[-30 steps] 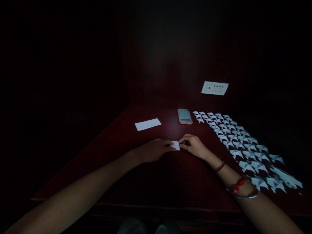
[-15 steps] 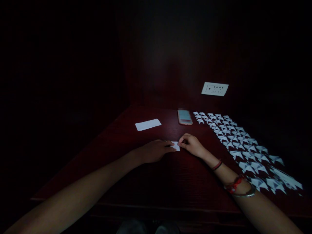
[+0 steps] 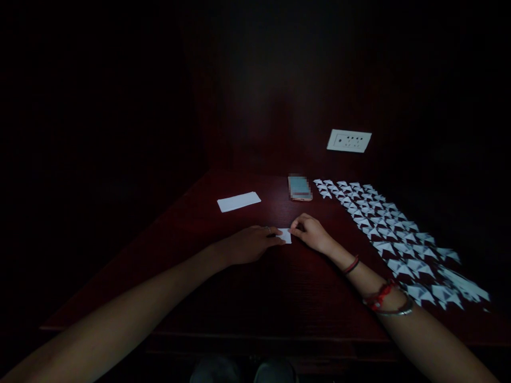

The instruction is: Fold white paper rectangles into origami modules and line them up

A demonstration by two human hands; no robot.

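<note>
A small piece of white paper (image 3: 285,236) lies on the dark red table between my hands. My left hand (image 3: 251,243) comes in from the left, its thumb and fingers on the paper's left part. At the right edge, my right hand (image 3: 310,232) has thumb and forefinger closed together on the paper, the other fingers curled. A fold in the paper is too small to make out. Behind my left hand lies a stack of white paper strips (image 3: 239,201).
A phone (image 3: 300,188) lies on the table (image 3: 191,223) towards the back. Rows of folded white paper pieces (image 3: 383,218) cover the right side, with long paper strips (image 3: 465,283) beside the nearest ones. A socket plate (image 3: 349,141) is on the wall.
The whole view has shifted slightly, so everything sits a little further left and up. Both hands stay at the small paper, with almost no change in their grip.
</note>
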